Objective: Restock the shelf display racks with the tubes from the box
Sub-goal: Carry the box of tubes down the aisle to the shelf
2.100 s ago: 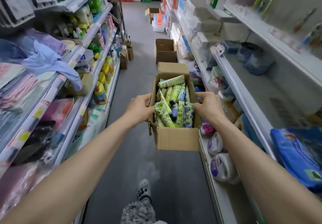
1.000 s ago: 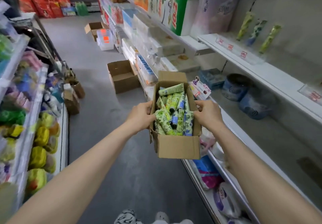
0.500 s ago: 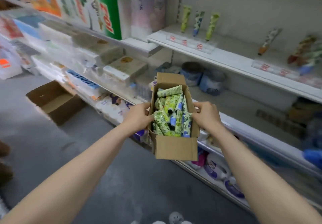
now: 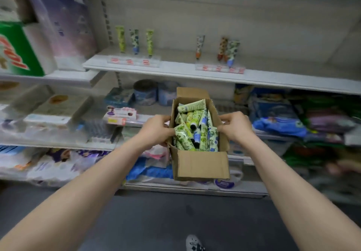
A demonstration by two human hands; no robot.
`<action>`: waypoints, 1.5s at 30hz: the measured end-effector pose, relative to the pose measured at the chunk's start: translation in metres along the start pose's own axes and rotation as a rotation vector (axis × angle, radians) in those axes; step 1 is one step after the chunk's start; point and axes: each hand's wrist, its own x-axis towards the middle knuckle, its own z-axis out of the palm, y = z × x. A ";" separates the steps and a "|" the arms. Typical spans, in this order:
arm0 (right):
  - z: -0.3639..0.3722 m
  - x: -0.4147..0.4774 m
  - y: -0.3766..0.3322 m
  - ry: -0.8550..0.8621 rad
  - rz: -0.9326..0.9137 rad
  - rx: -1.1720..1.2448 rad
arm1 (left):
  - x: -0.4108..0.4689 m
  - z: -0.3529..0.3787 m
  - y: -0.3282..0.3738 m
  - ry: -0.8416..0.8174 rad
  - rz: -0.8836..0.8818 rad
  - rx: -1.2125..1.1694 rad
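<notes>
While you face the shelf (image 4: 175,71), your left hand (image 4: 156,129) and right hand (image 4: 236,126) grip the box (image 4: 201,165). Tubes (image 4: 195,127) fill it.

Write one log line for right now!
left hand, right hand: grip box | tubes: in box | racks: sparsely stocked

Tubes (image 4: 195,127) lie in the box (image 4: 201,165), before the shelf (image 4: 175,72) bearing two racks (image 4: 134,61).

A green carton (image 4: 17,49) and a purple wrapped pack (image 4: 64,26) stand on the upper-left shelf (image 4: 58,77). Two round tins (image 4: 145,92) sit at the back of the middle shelf (image 4: 154,112), with blue bags (image 4: 277,122) at its right.
</notes>
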 end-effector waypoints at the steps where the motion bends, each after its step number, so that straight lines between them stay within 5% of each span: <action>1: -0.011 -0.004 0.007 0.032 0.017 -0.001 | 0.001 0.006 0.011 -0.023 0.025 0.006; 25: -0.263 -0.012 0.117 0.434 0.192 -0.012 | 0.076 0.148 0.245 -0.272 0.339 -0.127; 45: -0.334 0.098 0.109 0.614 0.135 -0.081 | 0.177 0.156 0.329 -0.204 0.386 -0.238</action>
